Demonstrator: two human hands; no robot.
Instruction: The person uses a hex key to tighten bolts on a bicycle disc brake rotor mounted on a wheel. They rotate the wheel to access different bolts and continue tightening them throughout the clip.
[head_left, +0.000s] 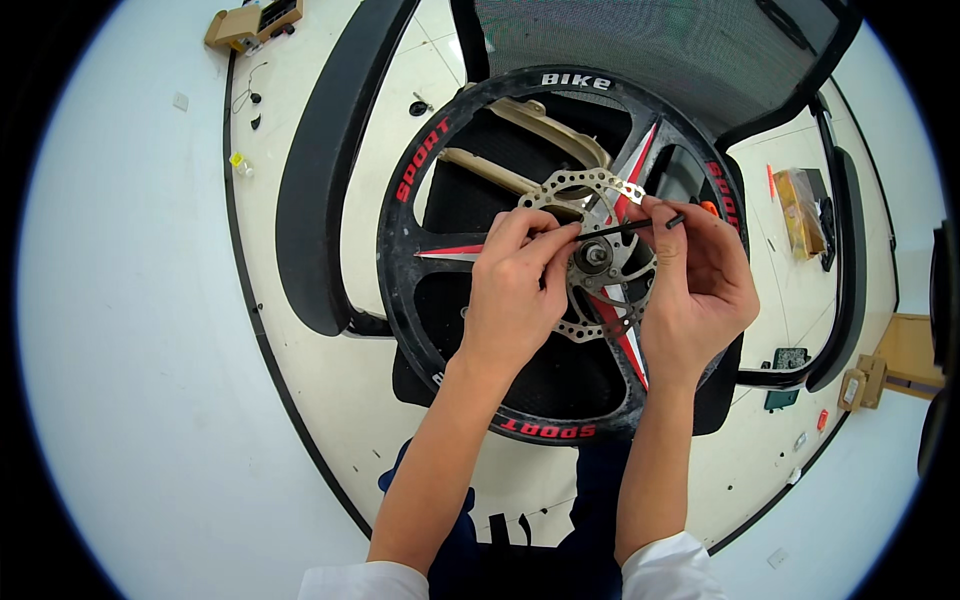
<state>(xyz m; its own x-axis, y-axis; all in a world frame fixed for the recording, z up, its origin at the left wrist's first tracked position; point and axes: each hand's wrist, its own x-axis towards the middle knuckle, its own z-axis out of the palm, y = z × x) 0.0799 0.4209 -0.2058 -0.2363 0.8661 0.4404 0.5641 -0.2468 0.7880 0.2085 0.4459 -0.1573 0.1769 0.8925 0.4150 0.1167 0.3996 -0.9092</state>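
A slim black hex key (628, 228) spans the gap between my hands, above a silver brake disc (575, 330). My left hand (515, 285) is closed, its thumb and fingertips pinching the key's left end. The other end, with its short bent part, is gripped between thumb and fingers of my right hand (700, 290). The disc, ringed with holes, sits at the centre of a black bicycle wheel (400, 275) with red and white spokes. At its middle shows the hub axle (597, 256). My hands cover part of the disc, and its bolts are hard to make out.
The wheel lies on a black office chair with a mesh backrest (660, 45) and a left armrest (315, 210). A cream fork-like frame part (490, 172) shows behind the spokes. On the floor are an opened cardboard box (235, 28), a yellowish package (798, 215) and small loose parts.
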